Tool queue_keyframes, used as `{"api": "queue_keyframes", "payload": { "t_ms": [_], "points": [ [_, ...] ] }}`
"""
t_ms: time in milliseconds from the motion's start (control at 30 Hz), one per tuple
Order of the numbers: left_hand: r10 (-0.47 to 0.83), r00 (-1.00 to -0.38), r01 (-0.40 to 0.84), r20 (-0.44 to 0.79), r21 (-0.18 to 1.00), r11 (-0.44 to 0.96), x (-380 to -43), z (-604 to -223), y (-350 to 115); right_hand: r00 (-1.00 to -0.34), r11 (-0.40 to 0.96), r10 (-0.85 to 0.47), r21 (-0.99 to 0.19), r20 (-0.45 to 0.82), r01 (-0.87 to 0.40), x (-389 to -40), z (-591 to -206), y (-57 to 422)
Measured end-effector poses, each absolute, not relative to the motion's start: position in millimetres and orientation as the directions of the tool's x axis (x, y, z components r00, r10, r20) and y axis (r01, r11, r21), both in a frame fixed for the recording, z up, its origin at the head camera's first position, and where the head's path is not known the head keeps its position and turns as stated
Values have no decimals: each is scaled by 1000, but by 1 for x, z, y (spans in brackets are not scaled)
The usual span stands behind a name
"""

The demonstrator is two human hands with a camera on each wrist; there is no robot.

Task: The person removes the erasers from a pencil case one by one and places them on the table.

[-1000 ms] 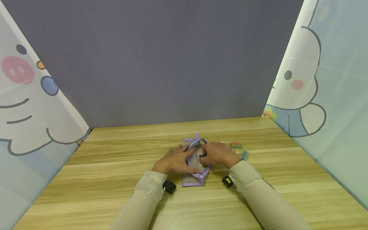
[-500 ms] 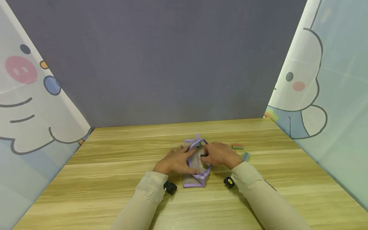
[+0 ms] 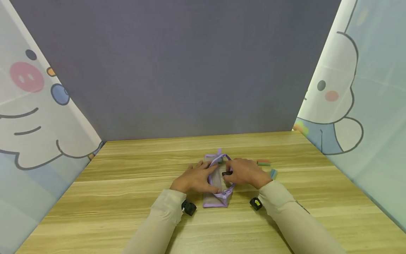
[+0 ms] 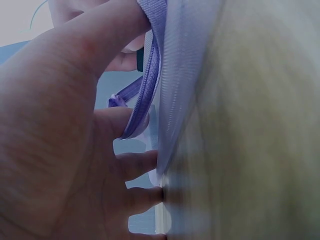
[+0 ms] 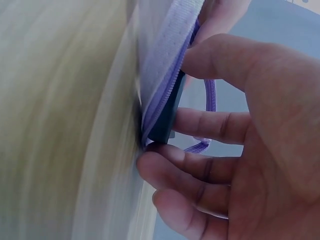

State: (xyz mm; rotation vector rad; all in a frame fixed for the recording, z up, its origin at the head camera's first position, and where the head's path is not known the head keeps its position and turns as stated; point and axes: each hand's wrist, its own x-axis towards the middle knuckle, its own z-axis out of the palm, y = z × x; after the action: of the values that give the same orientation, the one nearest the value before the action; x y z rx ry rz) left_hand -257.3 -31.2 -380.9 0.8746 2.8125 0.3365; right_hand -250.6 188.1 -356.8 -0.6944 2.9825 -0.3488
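A mesh zipper pouch [image 3: 215, 200] with purple trim lies on the table, its mouth spread wide. My left hand [image 3: 194, 179] rests on its left side with fingers spread; thumb and index finger reach inside the purple zipper edge [image 4: 142, 95] in the left wrist view. Over the right side of the mouth, my right hand [image 3: 245, 172] pinches a small dark block [image 3: 226, 173] between thumb and fingers. In the right wrist view the dark block [image 5: 167, 112] is just inside the zipper edge, partly covered by it. Another greyish piece [image 3: 220, 160] shows at the pouch's far end.
Right of the pouch lie a red and green block [image 3: 263, 162] and a blue block [image 3: 273, 174] on the wooden table [image 3: 142, 158]. A grey panel [image 3: 196, 70] stands behind the table, with cartoon-printed cloths at both sides.
The head view has shifted slightly, moving everything a little to the right and down. A little more of the dark block shows at my right fingertips. Both hands keep nearly the same pose.
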Motion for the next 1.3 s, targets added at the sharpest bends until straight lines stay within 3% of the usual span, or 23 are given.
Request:
{"api": "queue_keyframes", "payload": {
  "t_ms": [333, 1300],
  "points": [
    [580, -809, 539, -97, 273, 797, -256, -382, -33, -884, 846, -468, -280, 22, -455, -250, -361, 192],
    [567, -819, 528, -88, 271, 805, -255, -380, -32, -869, 829, -485, -265, 101, -493, -238, -361, 203]
  ]
}}
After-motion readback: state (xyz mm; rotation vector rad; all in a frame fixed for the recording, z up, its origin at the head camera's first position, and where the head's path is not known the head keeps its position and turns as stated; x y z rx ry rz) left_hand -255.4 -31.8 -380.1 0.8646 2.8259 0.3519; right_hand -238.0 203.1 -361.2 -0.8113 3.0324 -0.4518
